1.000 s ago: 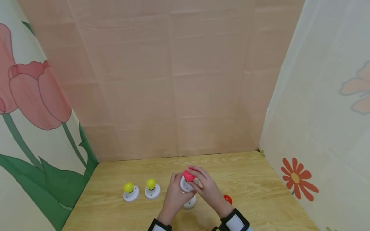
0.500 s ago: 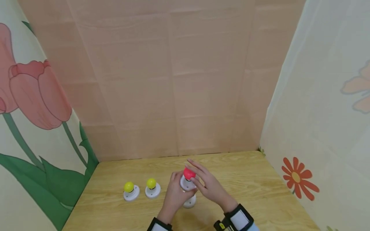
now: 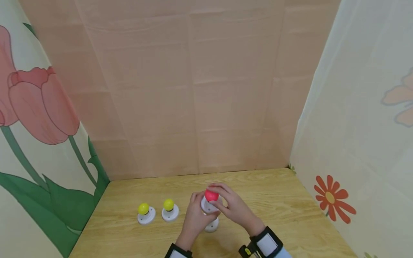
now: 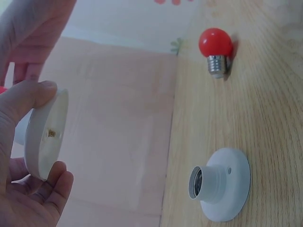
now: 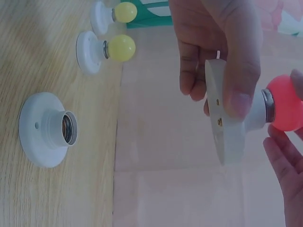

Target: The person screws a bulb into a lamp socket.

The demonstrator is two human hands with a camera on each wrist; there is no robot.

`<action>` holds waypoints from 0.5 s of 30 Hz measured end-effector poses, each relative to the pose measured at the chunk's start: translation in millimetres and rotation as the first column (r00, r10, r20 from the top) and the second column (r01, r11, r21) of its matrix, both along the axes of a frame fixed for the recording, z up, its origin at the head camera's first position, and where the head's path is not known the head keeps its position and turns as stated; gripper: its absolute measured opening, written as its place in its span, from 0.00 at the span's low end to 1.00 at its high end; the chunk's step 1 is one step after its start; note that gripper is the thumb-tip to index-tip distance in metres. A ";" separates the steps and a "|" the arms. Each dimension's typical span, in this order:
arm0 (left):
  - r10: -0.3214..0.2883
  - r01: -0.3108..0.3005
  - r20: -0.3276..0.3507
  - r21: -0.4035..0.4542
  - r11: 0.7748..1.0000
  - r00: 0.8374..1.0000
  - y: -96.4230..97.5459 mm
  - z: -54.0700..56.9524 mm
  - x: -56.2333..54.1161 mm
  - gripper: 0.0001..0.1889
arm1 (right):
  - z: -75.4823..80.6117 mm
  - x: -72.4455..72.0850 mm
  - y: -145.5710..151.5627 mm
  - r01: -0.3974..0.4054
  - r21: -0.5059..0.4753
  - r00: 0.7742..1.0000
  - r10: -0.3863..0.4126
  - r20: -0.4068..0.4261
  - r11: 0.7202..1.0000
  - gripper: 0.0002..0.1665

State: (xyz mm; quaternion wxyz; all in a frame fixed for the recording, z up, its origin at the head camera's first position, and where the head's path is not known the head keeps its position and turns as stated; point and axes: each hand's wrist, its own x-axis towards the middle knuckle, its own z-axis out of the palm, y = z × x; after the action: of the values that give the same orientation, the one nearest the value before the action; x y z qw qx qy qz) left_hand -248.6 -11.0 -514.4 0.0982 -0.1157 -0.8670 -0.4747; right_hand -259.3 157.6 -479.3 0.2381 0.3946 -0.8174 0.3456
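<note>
My left hand (image 3: 197,218) grips the rim of a white lamp holder (image 5: 232,127), raised above the table and tilted. A red bulb (image 3: 211,195) sits in its socket, a strip of metal thread showing between them in the right wrist view. My right hand (image 3: 235,209) pinches this bulb between thumb and fingers. Below the hands, another white lamp holder (image 4: 225,184) stands on the table with its socket bare. A second red bulb (image 4: 215,45) lies loose on the table in the left wrist view; in the head view my right arm hides it.
Two white holders with yellow bulbs, one nearer (image 3: 169,205) and one farther left (image 3: 143,209), stand on the wooden table (image 3: 122,240). A brown sheet (image 3: 193,89) rises behind the table, and printed flower sheets flank both sides.
My right fingers spread off the red bulb half a second ago and now close around it again. The right forearm has shifted right, covering the loose bulb. My left hand stays put.
</note>
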 end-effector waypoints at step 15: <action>-0.017 0.016 -0.054 -0.017 1.000 0.998 -0.7 -3.8 0.5 0.40 | 0.0 0.7 -3.0 0.048 0.009 0.999 -0.048 0.004 0.999 0.28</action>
State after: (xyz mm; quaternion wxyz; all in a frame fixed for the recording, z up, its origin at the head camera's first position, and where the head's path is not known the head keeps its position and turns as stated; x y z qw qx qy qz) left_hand -248.1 -11.6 -518.2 0.1168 -0.1363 -0.8669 -0.4650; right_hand -258.5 154.7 -479.3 0.2429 0.3750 -0.8288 0.3370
